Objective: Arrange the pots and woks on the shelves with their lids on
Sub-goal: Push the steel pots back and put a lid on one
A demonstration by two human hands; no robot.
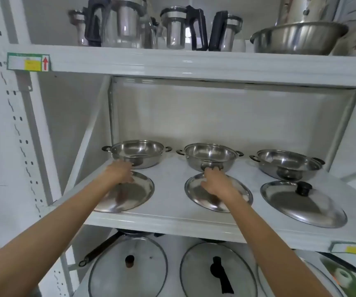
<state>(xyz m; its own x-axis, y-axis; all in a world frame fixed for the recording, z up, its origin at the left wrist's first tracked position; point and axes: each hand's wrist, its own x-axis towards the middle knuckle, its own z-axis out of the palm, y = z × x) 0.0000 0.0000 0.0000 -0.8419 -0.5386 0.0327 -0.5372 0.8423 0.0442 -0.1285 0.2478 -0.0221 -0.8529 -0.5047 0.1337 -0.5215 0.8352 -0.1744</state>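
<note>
Three open steel pots stand in a row at the back of the middle shelf: a left pot, a middle pot and a right pot. A steel lid lies flat in front of each. My left hand is curled over the top of the left lid and hides its knob. My right hand closes over the knob of the middle lid. The right lid, with its black knob showing, lies untouched.
The shelf above carries several glass kettles and a steel basin. Below, two glass lids cover long-handled pans. A white upright post stands at the left.
</note>
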